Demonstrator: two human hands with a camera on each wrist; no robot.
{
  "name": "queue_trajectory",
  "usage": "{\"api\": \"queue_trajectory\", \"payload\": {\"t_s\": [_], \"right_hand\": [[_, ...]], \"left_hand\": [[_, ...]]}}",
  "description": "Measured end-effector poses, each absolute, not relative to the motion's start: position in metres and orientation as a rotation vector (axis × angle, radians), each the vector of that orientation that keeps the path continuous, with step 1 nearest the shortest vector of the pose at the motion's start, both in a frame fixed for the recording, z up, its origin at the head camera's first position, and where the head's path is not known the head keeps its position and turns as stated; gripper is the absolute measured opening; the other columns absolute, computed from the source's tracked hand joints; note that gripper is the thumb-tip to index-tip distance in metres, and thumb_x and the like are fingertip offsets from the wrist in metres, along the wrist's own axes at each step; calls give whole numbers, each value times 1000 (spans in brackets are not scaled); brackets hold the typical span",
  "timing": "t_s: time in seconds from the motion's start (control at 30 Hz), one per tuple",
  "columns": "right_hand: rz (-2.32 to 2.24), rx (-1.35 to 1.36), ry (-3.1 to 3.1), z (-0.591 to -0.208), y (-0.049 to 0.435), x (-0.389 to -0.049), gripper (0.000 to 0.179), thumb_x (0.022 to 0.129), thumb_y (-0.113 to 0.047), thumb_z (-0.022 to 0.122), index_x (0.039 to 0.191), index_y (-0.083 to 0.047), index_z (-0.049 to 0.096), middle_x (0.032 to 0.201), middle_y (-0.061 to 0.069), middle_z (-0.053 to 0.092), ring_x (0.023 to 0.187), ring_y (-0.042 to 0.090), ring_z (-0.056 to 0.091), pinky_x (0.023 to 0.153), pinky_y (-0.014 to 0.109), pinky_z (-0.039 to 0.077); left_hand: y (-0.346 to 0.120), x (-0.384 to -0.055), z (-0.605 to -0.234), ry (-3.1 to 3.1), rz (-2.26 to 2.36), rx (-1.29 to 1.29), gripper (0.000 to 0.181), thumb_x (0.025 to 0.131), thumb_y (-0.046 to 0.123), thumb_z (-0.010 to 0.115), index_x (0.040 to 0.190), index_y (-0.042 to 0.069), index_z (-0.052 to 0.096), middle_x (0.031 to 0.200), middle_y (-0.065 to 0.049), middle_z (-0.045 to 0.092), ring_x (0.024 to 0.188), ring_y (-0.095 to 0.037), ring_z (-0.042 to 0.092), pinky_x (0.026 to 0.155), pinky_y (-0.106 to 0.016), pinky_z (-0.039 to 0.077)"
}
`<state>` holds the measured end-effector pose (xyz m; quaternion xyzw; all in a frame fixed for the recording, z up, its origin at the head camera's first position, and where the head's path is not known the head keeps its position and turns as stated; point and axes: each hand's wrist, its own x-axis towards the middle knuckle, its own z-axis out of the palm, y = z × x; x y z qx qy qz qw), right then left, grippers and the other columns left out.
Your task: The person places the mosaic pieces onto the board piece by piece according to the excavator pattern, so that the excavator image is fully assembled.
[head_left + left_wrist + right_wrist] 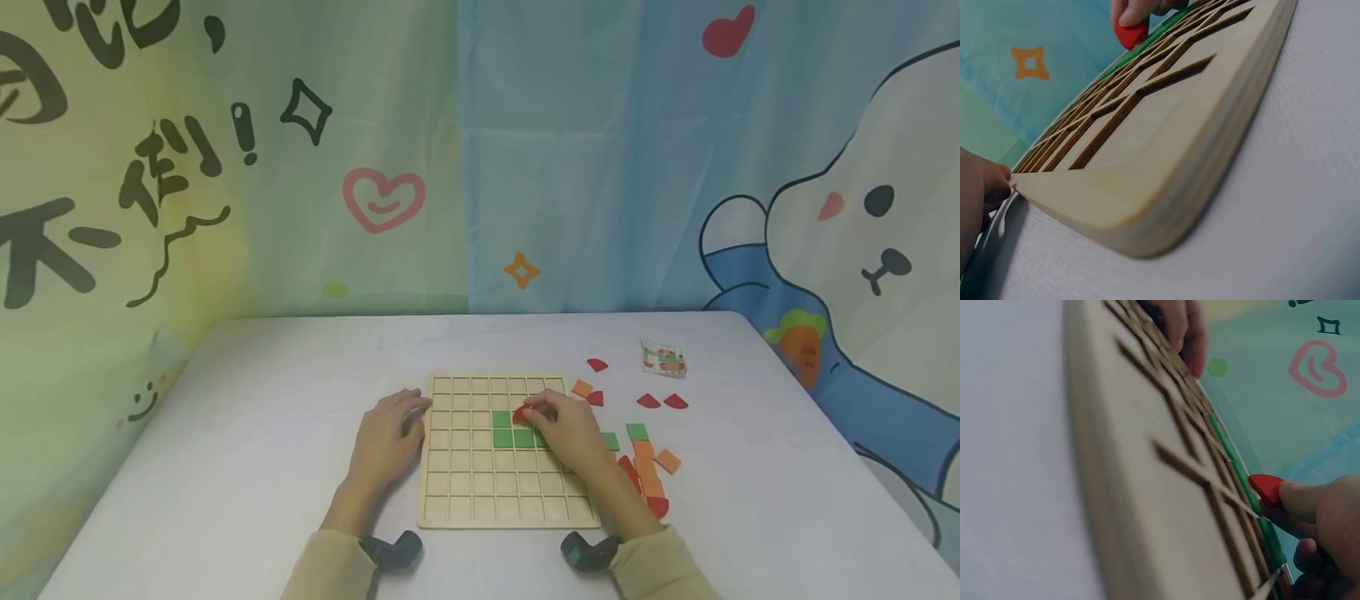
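Observation:
A wooden board with a square grid lies flat on the white table. Several green square tiles sit in cells near its middle, partly covered by the right hand. My right hand pinches a red fan-shaped piece between thumb and fingertips. In the head view that piece is just over the cells beside the upper green tile. Against the board's left edge rests my left hand, fingers loosely bent and holding nothing. Its fingertips touch the rim near the upper left corner.
Right of the board lie loose red fan-shaped pieces, orange squares, and a green square topping an orange row. A small printed card lies farther back. A printed curtain hangs behind the table.

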<state>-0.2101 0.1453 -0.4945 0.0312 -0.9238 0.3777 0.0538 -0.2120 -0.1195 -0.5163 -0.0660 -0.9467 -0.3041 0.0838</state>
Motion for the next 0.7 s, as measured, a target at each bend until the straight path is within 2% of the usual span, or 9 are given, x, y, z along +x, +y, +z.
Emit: {"api": "queue_trajectory", "payload": {"t_s": [0.07, 0.3, 0.43, 0.7], "right_hand": [[1107, 116, -2813, -497, 145, -210, 17, 86, -26, 70, 102, -19, 71, 96, -2, 73, 88, 16, 63, 77, 34, 52], [1026, 168, -2844, -499, 146, -210, 20, 86, -26, 70, 103, -16, 72, 108, 1, 72, 112, 22, 62, 97, 43, 50], [947, 193, -2842, -498, 146, -210, 20, 84, -24, 72, 101, -15, 74, 101, 0, 71, 104, 21, 64, 92, 40, 53], [752, 143, -2866, -496, 147, -210, 22, 79, -30, 77, 99, -22, 76, 95, -4, 66, 92, 18, 64, 68, 32, 53]], "left_hand": [[-120, -212, -516, -2819, -910, -205, 30, 92, 20, 52, 120, 20, 64, 136, -1, 56, 134, -24, 44, 111, -55, 32], [-120, -212, -514, -2822, -928, -216, 31, 92, 20, 52, 120, 20, 64, 136, -1, 56, 135, -24, 43, 111, -55, 32], [-121, -212, -514, -2824, -934, -219, 31, 92, 19, 52, 120, 20, 64, 136, -1, 56, 134, -24, 43, 111, -55, 33], [-120, -213, -516, -2817, -913, -213, 31, 92, 20, 52, 120, 20, 64, 136, -1, 57, 134, -24, 44, 111, -53, 34]]}}
